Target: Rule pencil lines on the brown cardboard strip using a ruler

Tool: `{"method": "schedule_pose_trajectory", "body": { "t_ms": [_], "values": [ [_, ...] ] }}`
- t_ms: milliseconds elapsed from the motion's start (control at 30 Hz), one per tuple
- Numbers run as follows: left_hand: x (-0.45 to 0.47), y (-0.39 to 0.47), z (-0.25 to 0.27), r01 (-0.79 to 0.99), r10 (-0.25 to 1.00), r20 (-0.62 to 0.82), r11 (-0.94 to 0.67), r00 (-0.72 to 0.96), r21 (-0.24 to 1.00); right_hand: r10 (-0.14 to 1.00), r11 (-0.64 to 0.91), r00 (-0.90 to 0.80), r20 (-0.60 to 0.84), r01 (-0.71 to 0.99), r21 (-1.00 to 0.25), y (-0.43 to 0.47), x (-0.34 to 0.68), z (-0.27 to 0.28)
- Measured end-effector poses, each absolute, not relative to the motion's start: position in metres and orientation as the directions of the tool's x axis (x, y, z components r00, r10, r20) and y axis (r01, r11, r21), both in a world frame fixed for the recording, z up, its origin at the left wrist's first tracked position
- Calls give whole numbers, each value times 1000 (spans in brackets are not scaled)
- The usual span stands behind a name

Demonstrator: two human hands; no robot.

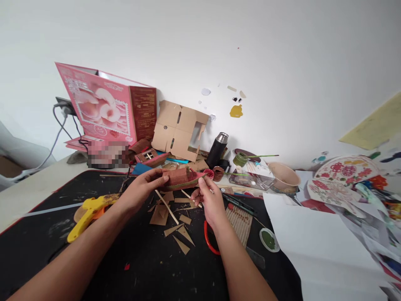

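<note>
A small model boat [180,177], reddish-brown with a curved cabin roof and a green lower side, is held up level between my two hands over the black mat. My left hand [149,184] grips its left end, thumb against the near side of the cabin. My right hand [208,196] pinches the pointed right end between thumb and forefinger. A thin pale stick [187,195] passes by the curled lower fingers of that hand; I cannot tell whether they hold it. Cardboard scraps [159,214] and another wooden stick [169,211] lie beneath the boat.
A yellow glue gun [90,211] lies left of my forearm. Red-handled scissors [210,240] are partly under my right arm. Behind stand a black flask [217,149], a cardboard sheet [178,129] and a pink box [103,108]. A green paint lid [268,240] and white paper [319,238] lie right.
</note>
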State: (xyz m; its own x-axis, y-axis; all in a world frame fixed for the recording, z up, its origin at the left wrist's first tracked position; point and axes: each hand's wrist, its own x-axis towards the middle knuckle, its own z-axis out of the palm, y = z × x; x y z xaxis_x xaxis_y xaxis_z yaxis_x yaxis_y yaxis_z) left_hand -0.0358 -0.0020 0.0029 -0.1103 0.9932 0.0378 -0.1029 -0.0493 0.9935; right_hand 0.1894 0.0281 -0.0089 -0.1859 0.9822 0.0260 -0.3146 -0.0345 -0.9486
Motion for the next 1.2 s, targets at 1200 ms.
{"method": "schedule_pose_trajectory", "body": {
  "t_ms": [1200],
  "values": [
    [-36, 3, -8, -98, 967, 52, -79, -251, 992, 987, -60, -163, -11, -299, -952, 28, 186, -12]
  ]
}}
